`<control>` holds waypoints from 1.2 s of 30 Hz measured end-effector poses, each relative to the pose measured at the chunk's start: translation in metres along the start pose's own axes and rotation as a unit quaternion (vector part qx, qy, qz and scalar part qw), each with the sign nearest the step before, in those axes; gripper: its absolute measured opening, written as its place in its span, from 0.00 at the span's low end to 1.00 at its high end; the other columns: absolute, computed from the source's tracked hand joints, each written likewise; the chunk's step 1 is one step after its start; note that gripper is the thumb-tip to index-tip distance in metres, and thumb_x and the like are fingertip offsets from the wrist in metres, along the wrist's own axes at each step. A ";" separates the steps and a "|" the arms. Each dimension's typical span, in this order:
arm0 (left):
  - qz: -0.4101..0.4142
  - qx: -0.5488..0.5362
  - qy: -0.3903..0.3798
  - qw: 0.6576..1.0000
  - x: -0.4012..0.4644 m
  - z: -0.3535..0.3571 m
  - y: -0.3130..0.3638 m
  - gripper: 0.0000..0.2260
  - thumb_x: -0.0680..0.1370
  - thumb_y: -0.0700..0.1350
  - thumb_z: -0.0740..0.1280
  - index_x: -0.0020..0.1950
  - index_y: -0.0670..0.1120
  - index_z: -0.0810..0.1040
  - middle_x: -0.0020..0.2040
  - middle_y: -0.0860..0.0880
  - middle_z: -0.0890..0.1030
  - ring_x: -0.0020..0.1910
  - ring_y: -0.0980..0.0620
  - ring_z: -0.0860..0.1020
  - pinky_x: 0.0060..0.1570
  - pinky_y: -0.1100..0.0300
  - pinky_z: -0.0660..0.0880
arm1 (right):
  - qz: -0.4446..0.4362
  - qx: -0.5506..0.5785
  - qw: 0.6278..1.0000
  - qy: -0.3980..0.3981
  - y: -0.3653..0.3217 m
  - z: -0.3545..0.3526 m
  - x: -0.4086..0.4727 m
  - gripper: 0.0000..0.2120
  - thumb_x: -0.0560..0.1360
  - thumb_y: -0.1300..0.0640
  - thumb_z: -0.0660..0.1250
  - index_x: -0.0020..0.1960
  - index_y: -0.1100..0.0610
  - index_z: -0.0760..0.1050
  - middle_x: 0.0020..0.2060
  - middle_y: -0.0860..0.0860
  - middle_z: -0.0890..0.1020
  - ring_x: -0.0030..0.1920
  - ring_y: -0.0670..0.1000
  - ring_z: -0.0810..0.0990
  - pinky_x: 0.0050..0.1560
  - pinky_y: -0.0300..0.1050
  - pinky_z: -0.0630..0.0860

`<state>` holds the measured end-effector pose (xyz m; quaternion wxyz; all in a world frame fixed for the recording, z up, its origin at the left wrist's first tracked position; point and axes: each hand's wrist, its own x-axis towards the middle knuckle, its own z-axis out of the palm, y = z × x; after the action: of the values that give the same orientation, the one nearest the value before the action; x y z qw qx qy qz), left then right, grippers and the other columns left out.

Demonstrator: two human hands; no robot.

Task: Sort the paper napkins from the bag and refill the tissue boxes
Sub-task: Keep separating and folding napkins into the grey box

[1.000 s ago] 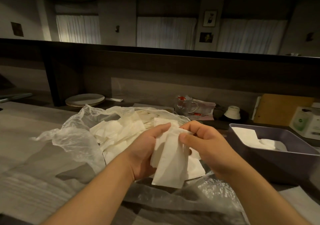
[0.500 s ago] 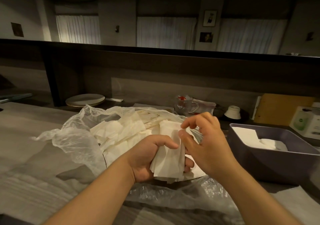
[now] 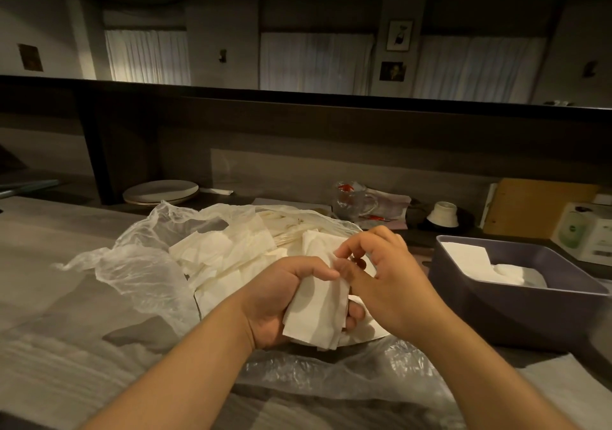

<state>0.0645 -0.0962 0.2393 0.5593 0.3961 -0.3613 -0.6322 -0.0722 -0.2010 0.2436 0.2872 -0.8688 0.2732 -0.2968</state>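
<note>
A clear plastic bag [image 3: 142, 270] lies spread open on the counter with a heap of loose white paper napkins [image 3: 231, 250] inside it. My left hand [image 3: 281, 300] grips a small folded stack of napkins [image 3: 318, 313] over the bag's near edge. My right hand [image 3: 387, 274] is beside it, thumb and fingertips pinching at the top edge of that stack. To the right stands a dark purple tissue box [image 3: 516, 310], open at the top, with a few white napkins lying flat in it.
At the back of the counter are stacked plates [image 3: 160, 191], a glass mug [image 3: 352, 201], an upturned white cup [image 3: 443, 214], a brown board [image 3: 536, 207] and a white carton [image 3: 586, 234]. A dark raised ledge runs behind them.
The napkin stack has settled lower into my left hand, which closed around it. My right hand shifted from gripping its side to pinching at its top edge.
</note>
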 end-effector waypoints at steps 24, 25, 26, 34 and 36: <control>-0.022 0.074 0.047 0.996 0.001 -0.003 -0.005 0.19 0.70 0.42 0.67 0.59 0.37 0.77 0.42 0.39 0.79 0.40 0.45 0.79 0.46 0.52 0.77 | 0.041 -0.019 0.999 -0.028 -0.006 -0.001 -0.005 0.08 0.76 0.42 0.71 0.51 0.37 0.73 0.50 0.36 0.73 0.56 0.42 0.71 0.65 0.55 0.74; -0.020 0.070 0.040 0.997 0.001 -0.003 -0.004 0.18 0.70 0.42 0.67 0.58 0.37 0.78 0.42 0.38 0.79 0.40 0.45 0.79 0.45 0.52 0.78 | 0.023 -0.013 0.999 -0.032 -0.006 -0.001 -0.006 0.10 0.77 0.44 0.71 0.54 0.35 0.72 0.51 0.34 0.72 0.56 0.41 0.69 0.66 0.53 0.73; -0.019 0.066 0.033 0.997 0.000 -0.003 -0.004 0.16 0.71 0.41 0.66 0.57 0.38 0.79 0.42 0.38 0.79 0.39 0.45 0.79 0.45 0.52 0.78 | 0.009 -0.010 0.999 -0.034 -0.006 -0.001 -0.007 0.12 0.77 0.45 0.70 0.57 0.34 0.72 0.52 0.33 0.71 0.57 0.41 0.68 0.66 0.52 0.72; -0.043 0.061 0.030 0.997 0.002 -0.005 -0.006 0.21 0.69 0.43 0.66 0.61 0.38 0.76 0.43 0.38 0.79 0.40 0.44 0.77 0.48 0.50 0.75 | 0.047 -0.001 0.998 -0.031 -0.001 0.002 0.000 0.05 0.78 0.41 0.69 0.49 0.40 0.75 0.53 0.37 0.72 0.59 0.44 0.70 0.62 0.49 0.74; -0.048 0.052 0.025 0.997 0.003 -0.006 -0.006 0.23 0.69 0.43 0.67 0.64 0.39 0.75 0.44 0.39 0.79 0.41 0.44 0.77 0.49 0.50 0.75 | 0.071 0.024 0.997 -0.036 0.001 0.002 0.003 0.04 0.79 0.43 0.68 0.47 0.41 0.77 0.52 0.38 0.72 0.57 0.47 0.73 0.62 0.54 0.78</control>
<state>0.0670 -0.0986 0.2316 0.5160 0.4574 -0.3595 -0.6287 -0.0695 -0.2029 0.2422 0.3379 -0.8502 0.3160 -0.2511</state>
